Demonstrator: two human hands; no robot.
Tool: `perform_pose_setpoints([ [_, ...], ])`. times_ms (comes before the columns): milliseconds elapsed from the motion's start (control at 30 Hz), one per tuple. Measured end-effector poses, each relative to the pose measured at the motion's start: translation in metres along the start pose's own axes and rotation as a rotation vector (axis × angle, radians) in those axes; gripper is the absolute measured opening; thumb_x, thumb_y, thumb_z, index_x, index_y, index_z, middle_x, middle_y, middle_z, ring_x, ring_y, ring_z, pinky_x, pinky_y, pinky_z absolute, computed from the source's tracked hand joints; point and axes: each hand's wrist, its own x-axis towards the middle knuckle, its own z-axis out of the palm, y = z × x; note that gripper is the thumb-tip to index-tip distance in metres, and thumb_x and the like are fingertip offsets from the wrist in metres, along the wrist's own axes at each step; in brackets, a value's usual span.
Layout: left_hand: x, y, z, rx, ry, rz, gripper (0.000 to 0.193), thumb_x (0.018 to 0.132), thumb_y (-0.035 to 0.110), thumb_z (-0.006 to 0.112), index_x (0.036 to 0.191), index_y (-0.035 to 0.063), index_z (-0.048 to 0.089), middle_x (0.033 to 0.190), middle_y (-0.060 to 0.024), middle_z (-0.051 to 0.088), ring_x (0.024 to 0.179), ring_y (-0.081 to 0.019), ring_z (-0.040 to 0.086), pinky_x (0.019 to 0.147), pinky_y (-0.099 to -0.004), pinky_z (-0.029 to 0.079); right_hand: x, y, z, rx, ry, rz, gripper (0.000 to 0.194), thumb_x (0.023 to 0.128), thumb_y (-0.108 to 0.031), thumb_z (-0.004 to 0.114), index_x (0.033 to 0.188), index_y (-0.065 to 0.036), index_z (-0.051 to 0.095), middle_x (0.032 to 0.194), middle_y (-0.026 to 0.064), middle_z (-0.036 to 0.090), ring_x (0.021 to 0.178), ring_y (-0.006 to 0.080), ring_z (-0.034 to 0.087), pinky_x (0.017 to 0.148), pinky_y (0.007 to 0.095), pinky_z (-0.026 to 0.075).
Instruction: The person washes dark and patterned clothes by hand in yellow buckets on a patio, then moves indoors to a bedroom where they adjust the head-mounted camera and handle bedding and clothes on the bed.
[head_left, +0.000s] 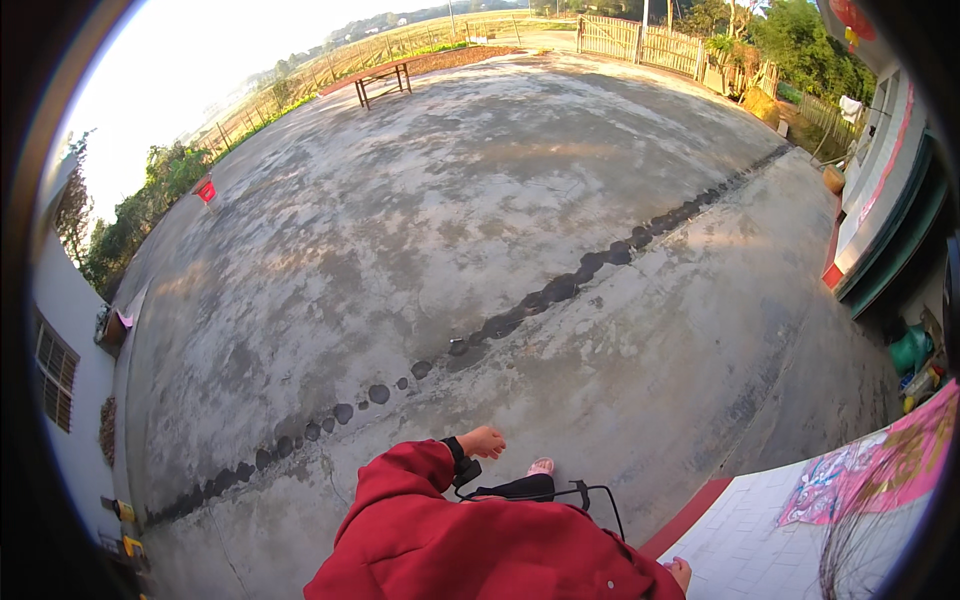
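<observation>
My left hand (484, 442) reaches out from a red jacket sleeve (409, 466), its fingers loosely curled and nothing visible in them. A black band (453, 448) circles that wrist, and a black cable (600, 487) runs across in front of my body. Only part of my right hand (681, 574) shows at the lower edge, beside the white tiled wall (720, 532); whether it holds anything is hidden. Below, one foot in a pink sandal (541, 466) stands on the concrete yard (420, 247).
Dark wet spots (559, 289) form a line across the concrete. Far off stand a long wooden table (382, 73) and a slatted fence (671, 51). A red bucket (204, 189) sits at the left edge. To the right are a green plastic container (911, 350) and a doorway step (832, 276).
</observation>
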Motion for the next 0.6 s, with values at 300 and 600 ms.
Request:
perform_pose_setpoints([
  [300, 0.203, 0.259, 0.018, 0.151, -0.083, 0.011, 0.021, 0.081, 0.026, 0.054, 0.09, 0.0095, 0.062, 0.082, -0.0011, 0.063, 0.069, -0.0132, 0.062, 0.056, -0.0253, 0.044, 0.187, -0.121, -0.036, -0.131, -0.002, -0.048, 0.03, 0.088, -0.014, 0.044, 0.113, 0.002, 0.048, 0.08, 0.0139, 0.062, 0.068, 0.0188, 0.061, 0.06, 0.0294, 0.05],
  [600, 0.333, 0.562, 0.116, 0.373, -0.198, 0.35, 0.025, 0.08, 0.027, 0.054, 0.09, 0.0067, 0.062, 0.081, -0.0032, 0.063, 0.069, -0.014, 0.063, 0.057, -0.0271, 0.046, 0.346, -0.211, -0.102, 0.048, 0.049, 0.213, 0.027, 0.089, -0.014, 0.043, 0.11, 0.0, 0.051, 0.081, 0.0127, 0.063, 0.065, 0.018, 0.062, 0.057, 0.0295, 0.051],
])
